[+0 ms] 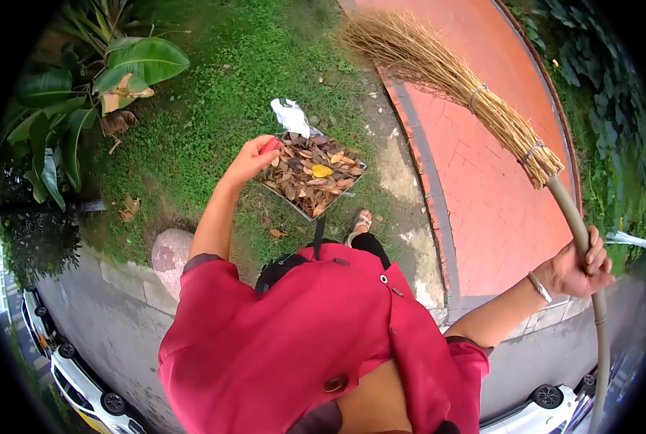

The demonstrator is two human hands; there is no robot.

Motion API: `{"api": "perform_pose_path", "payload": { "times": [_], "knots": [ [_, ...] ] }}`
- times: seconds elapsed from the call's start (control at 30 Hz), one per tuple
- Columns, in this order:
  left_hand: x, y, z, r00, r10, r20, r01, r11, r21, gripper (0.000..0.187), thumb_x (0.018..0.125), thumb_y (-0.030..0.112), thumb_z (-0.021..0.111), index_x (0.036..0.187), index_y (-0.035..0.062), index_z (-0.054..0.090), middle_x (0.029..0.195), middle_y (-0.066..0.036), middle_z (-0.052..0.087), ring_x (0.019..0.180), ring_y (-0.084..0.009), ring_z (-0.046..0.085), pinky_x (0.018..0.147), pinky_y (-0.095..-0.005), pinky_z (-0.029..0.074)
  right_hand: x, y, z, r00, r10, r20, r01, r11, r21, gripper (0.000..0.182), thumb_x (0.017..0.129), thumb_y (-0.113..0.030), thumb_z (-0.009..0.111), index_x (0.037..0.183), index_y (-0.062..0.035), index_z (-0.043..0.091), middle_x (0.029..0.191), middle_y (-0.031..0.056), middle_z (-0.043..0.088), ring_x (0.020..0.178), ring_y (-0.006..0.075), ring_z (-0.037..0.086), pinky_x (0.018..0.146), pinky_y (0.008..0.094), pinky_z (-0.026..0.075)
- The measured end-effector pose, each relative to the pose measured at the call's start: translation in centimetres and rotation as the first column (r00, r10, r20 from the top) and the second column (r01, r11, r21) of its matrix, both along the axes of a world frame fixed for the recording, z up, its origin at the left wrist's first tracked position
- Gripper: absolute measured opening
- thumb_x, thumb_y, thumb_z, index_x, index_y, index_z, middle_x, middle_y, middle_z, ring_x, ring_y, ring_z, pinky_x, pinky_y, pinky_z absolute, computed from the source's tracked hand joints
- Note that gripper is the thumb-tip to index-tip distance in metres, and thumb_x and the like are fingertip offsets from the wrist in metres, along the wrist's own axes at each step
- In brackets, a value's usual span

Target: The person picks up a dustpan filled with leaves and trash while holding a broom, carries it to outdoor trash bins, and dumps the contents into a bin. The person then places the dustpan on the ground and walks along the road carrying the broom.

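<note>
My left hand (250, 160) is closed around a red grip (271, 145) at the edge of a metal dustpan (288, 203). Dry brown leaves (305, 170) fill the pan, with one yellow leaf (322, 171) on top. A crumpled white piece of plastic or paper (289, 116) lies at the pan's far edge. My right hand (580, 267) wraps round the pole of a straw broom (482, 98). The broom is held head up, its bristles pointing to the upper left over the paving.
Grass (214, 108) spreads beneath and beyond the pan. Red brick paving (475, 217) with a raised edge lies to the right. A broad-leaved plant (149, 61) stands at upper left, and a round stone (171, 260) nearer me. White cars (84, 383) are parked on the road behind.
</note>
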State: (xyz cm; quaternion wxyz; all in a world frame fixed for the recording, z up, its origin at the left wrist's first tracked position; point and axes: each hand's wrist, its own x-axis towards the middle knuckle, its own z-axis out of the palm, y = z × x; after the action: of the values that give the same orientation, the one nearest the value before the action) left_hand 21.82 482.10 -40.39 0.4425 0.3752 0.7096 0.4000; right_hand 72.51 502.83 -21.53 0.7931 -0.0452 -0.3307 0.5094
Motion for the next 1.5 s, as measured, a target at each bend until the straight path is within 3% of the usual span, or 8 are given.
{"api": "perform_pose_path", "payload": {
  "times": [0.33, 0.43, 0.67, 0.87, 1.07, 1.27, 1.37, 1.5],
  "knots": [
    [-6.5, 12.4, -1.7, 0.933, 0.360, -0.022, -0.361, 0.932, -0.034, 0.023, 0.080, 0.020, 0.058, 0.097, 0.0052, 0.057, 0.065, 0.006, 0.042, 0.054, -0.0043, 0.035, 0.049, -0.0200, 0.028, -11.7, 26.7, -2.0, 0.788, 0.610, 0.077, -0.610, 0.792, -0.030, 0.018, 0.080, -0.022, 0.060, 0.073, -0.0070, 0.052, 0.042, -0.0059, 0.039, 0.042, 0.0061, 0.037, 0.057, 0.0215, 0.032],
    [-8.2, 16.9, -2.8, 0.860, 0.504, 0.077, -0.507, 0.862, 0.022, 0.018, 0.079, 0.015, 0.056, 0.093, 0.0030, 0.057, 0.070, 0.005, 0.047, 0.060, -0.0060, 0.040, 0.054, -0.0223, 0.034, -15.5, 32.2, -2.3, 0.729, 0.671, 0.131, -0.670, 0.740, -0.061, 0.018, 0.083, -0.023, 0.057, 0.078, -0.0082, 0.047, 0.043, -0.0058, 0.039, 0.040, 0.0048, 0.036, 0.053, 0.0204, 0.031],
    [-11.2, 27.2, -6.4, 0.551, 0.801, 0.234, -0.830, 0.554, 0.056, 0.008, 0.077, 0.008, 0.055, 0.085, 0.0056, 0.057, 0.060, 0.007, 0.045, 0.050, -0.0031, 0.038, 0.045, -0.0175, 0.028, -22.9, 43.5, -2.5, 0.722, 0.623, 0.301, -0.607, 0.779, -0.154, 0.026, 0.090, -0.033, 0.044, 0.087, -0.0077, 0.045, 0.043, -0.0070, 0.032, 0.037, 0.0040, 0.030, 0.049, 0.0205, 0.029],
    [-15.0, 39.5, -5.9, 0.656, 0.735, 0.170, -0.743, 0.669, -0.026, 0.006, 0.076, 0.008, 0.057, 0.081, 0.0045, 0.057, 0.061, 0.004, 0.047, 0.051, -0.0045, 0.040, 0.046, -0.0203, 0.031, -28.9, 55.1, -3.3, 0.684, 0.684, 0.252, -0.694, 0.717, -0.062, 0.030, 0.088, -0.038, 0.046, 0.090, -0.0077, 0.045, 0.044, -0.0070, 0.032, 0.037, 0.0046, 0.030, 0.045, 0.0221, 0.030],
    [-20.0, 48.7, -6.7, 0.644, 0.763, 0.048, -0.764, 0.645, 0.012, 0.014, 0.074, 0.008, 0.057, 0.087, 0.0032, 0.058, 0.062, 0.004, 0.048, 0.048, -0.0046, 0.041, 0.042, -0.0210, 0.032, -38.1, 70.8, -4.2, 0.457, 0.852, 0.254, -0.887, 0.456, 0.067, 0.029, 0.086, -0.037, 0.050, 0.090, -0.0088, 0.043, 0.044, -0.0052, 0.036, 0.038, 0.0050, 0.036, 0.046, 0.0216, 0.034],
    [-24.7, 60.2, -5.2, 0.538, 0.833, -0.128, -0.831, 0.550, 0.086, 0.019, 0.072, 0.007, 0.058, 0.090, 0.0011, 0.057, 0.067, 0.003, 0.050, 0.055, -0.0044, 0.043, 0.047, -0.0195, 0.032, -50.2, 89.6, -2.7, 0.249, 0.917, 0.311, -0.950, 0.169, 0.261, 0.030, 0.086, -0.035, 0.052, 0.089, -0.0072, 0.043, 0.047, -0.0029, 0.041, 0.041, 0.0068, 0.042, 0.047, 0.0215, 0.040],
    [-27.1, 64.7, -4.9, 0.413, 0.910, -0.020, -0.907, 0.413, 0.086, 0.021, 0.074, 0.007, 0.057, 0.095, 0.0028, 0.057, 0.068, 0.004, 0.048, 0.053, -0.0046, 0.040, 0.047, -0.0192, 0.032, -55.0, 96.0, 0.1, 0.125, 0.921, 0.368, -0.959, 0.017, 0.283, 0.029, 0.087, -0.034, 0.051, 0.090, -0.0065, 0.043, 0.049, -0.0030, 0.042, 0.043, 0.0073, 0.043, 0.048, 0.0215, 0.040],
    [-32.5, 70.7, -4.3, 0.372, 0.928, 0.027, -0.923, 0.366, 0.116, 0.022, 0.076, 0.005, 0.057, 0.098, 0.0037, 0.057, 0.065, 0.006, 0.044, 0.052, -0.0032, 0.038, 0.046, -0.0186, 0.030, -61.0, 100.6, 2.9, 0.129, 0.907, 0.401, -0.948, -0.006, 0.318, 0.031, 0.086, -0.035, 0.053, 0.089, -0.0057, 0.043, 0.050, -0.0030, 0.044, 0.044, 0.0073, 0.044, 0.049, 0.0237, 0.039]
  ]
}}
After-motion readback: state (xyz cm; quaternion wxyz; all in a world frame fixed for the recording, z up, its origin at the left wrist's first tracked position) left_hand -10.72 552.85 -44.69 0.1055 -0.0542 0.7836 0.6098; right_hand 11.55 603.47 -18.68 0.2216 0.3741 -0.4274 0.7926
